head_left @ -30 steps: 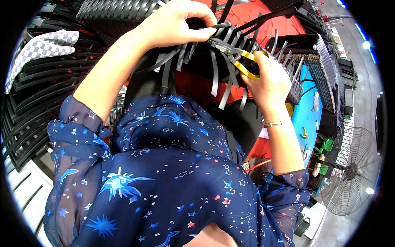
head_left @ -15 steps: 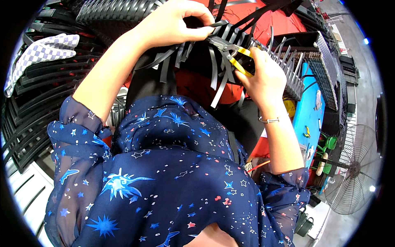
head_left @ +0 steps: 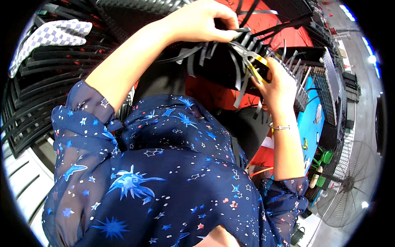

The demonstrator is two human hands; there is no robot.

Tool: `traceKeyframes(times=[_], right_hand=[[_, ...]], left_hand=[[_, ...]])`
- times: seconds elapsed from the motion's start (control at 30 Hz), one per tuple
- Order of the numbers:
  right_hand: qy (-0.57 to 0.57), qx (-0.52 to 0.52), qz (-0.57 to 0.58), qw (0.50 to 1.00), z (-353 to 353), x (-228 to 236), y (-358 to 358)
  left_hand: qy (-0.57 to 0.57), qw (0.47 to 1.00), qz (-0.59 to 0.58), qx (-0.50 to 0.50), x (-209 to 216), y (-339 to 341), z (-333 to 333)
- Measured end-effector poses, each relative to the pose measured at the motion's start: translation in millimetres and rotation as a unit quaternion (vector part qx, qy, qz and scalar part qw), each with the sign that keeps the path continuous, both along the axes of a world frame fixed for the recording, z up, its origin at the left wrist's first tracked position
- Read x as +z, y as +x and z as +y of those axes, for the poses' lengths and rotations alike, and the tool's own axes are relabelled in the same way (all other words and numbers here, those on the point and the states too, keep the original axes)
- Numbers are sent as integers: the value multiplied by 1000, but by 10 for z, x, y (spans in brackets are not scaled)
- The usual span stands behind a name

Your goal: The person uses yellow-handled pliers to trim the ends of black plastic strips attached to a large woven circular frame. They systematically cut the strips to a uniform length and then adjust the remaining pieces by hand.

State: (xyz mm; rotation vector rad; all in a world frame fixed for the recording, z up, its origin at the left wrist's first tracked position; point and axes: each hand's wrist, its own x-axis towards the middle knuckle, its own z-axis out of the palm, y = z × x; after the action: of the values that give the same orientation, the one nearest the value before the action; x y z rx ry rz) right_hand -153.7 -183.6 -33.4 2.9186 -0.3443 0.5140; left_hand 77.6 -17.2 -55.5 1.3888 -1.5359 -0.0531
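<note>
My left hand (head_left: 205, 22) is closed, thumb and forefinger pinching the end of a flat black strip (head_left: 243, 30) at the top of the view. In my right hand (head_left: 280, 85) is a pair of yellow-handled pliers (head_left: 249, 54), its handles spread somewhat apart. The metal jaws lie among the strips just below my left fingertips; whether they grip one I cannot tell. Loose strip ends (head_left: 237, 74) hang beneath the pliers. A row of them continues rightward along a dark woven piece (head_left: 302, 99) past my right hand.
Stacked black frames (head_left: 53, 90) fill the left side, with a checkered glove (head_left: 51, 39) lying on top. Red material (head_left: 288, 35) lies behind the strips. A blue surface (head_left: 314, 123) stands at right, near green-handled tools (head_left: 325, 158) and a large fan (head_left: 349, 183).
The view has turned slightly, so my hands and the woven piece appear farther right. My left hand keeps its pinch on a strip, and the pliers stay in my right hand.
</note>
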Motion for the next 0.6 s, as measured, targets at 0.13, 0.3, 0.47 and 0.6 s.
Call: traceKeyframes(times=[0.13,0.3,0.47,0.6], right_hand=[[-14,-19,22,999,33,20,9],[-55,-52,46,996,88,24,27],[-90,-5,6,996,102,17,48],[-63,35,-27,997,-3,-25,53]], left_hand=[[-2,1000,12,1,-12,2,-9],[-9,1000,11,1,-25,8,-4],[5,1000,-10,19,14,13,-21],[90,994,54,-7,116,36,27]])
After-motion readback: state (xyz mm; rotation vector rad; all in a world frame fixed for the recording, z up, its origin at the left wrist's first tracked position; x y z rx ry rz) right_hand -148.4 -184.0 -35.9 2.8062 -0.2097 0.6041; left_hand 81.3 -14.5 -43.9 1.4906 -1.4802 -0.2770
